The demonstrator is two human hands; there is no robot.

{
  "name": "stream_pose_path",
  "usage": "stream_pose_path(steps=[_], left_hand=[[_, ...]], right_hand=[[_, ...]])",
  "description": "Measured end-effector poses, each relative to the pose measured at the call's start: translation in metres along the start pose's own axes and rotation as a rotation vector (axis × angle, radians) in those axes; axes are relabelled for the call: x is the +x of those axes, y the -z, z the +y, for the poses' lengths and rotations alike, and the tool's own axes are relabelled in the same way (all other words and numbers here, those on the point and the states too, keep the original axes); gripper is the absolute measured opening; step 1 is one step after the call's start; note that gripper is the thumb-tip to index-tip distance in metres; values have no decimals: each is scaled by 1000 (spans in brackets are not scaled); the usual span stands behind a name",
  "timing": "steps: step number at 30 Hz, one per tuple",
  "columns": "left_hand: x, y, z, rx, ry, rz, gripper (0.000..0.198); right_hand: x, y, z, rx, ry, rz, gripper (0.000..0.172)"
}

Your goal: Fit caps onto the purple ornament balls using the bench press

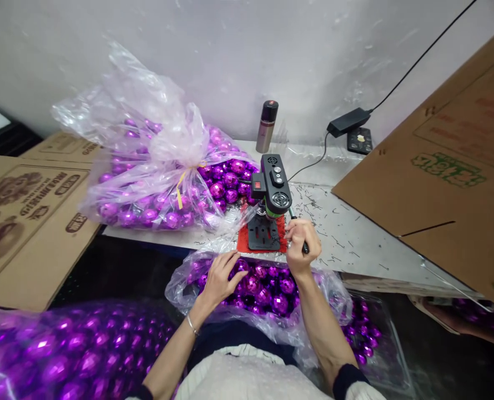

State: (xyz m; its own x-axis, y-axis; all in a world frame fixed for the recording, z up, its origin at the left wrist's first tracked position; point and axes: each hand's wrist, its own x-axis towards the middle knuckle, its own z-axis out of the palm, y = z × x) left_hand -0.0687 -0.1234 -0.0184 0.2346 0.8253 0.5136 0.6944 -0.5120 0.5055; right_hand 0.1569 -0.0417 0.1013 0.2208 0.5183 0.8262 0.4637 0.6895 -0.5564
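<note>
Left hand [222, 278] spread on baubles [267, 289], right hand [299, 239] clamped on lever [303, 244]; risked crushing a misaligned ball.

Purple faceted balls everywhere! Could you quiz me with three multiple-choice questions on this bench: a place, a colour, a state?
1. Where does the left hand rest?
A. in the open clear plastic bag of shiny purple faceted balls
B. on the metal flask
C. on the cardboard

2. What colour is the mat under the small black bench drill?
A. blue
B. red
C. white

3. What is the right hand doing?
A. lying flat
B. gripping the drill's black lever handle
C. holding a ball

A: fingers lie on the balls. B: red shows around the base. B: fingers are curled round it.
</note>
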Motion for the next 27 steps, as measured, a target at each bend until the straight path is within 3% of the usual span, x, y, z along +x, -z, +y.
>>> stream_pose_path(steps=[3,5,8,11,16,19,24,27], left_hand=[[61,-2,-13,-15,-43,84,35],[114,-8,-28,26,17,110,34],[182,-20,-52,197,246,36,32],[217,-31,-64,324,342,-84,39],[222,-31,-67,378,367,-159,44],[216,-20,-70,237,379,-133,61],[187,-1,-66,-418,393,134,63],[151,-2,-48,-858,554,124,60]], right_hand=[[0,-1,0,22,-7,13,37],[1,-1,-1,31,1,15,36],[1,-1,-2,21,10,3,36],[1,0,-2,6,15,-14,36],[2,0,-3,-8,32,-8,36],[4,0,-5,-8,41,-11,36],[12,1,-8,-1,23,-11,38],[19,-1,-9,8,-6,-1,38]])
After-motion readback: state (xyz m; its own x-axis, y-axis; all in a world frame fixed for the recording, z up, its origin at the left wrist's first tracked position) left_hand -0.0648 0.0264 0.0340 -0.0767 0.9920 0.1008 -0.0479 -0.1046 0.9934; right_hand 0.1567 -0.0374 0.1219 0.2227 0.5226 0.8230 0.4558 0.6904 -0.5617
